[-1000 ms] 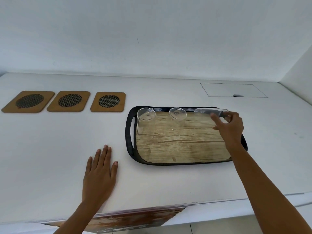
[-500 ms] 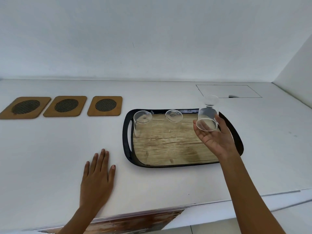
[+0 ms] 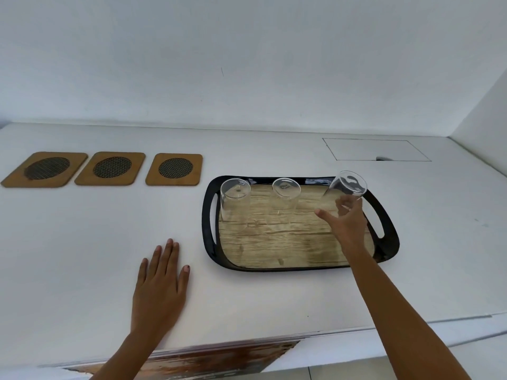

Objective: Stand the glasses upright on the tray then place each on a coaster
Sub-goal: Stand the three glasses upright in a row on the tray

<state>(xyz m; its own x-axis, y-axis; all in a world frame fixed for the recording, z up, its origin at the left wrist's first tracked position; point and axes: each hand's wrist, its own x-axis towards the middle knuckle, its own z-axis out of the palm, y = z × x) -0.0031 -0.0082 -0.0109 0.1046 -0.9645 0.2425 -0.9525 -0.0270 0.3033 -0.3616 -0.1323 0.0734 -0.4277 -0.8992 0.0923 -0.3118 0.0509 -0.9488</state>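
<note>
Head view: my right hand (image 3: pixel 347 223) grips a clear glass (image 3: pixel 346 192) over the far right corner of the tray (image 3: pixel 210 234), fingers wrapped round its lower body; the glass is tilted, with its upper end leaning away from me and to the right, and whether it touches the tray floor cannot be told. Two more glasses stand on the tray along its far edge: the left glass (image 3: pixel 234 205) in the far left corner beside the handle slot, the middle glass (image 3: pixel 285 198) between it and the held one, well apart from both. Whether these two stand mouth up or mouth down cannot be told. The tray has a black rim and a wood-grain floor, and rests on the white counter (image 3: pixel 82 242). Left of the tray, in a row at about the level of its far edge, lie three square coasters with dark mesh centres: the near coaster (image 3: pixel 174 169), the mid coaster (image 3: pixel 111 168), and the far coaster (image 3: pixel 45 169), each bare. My left hand (image 3: pixel 160 289) lies flat, palm down, fingers loosely together, on the counter, near the tray's near left corner, holding nothing.
</note>
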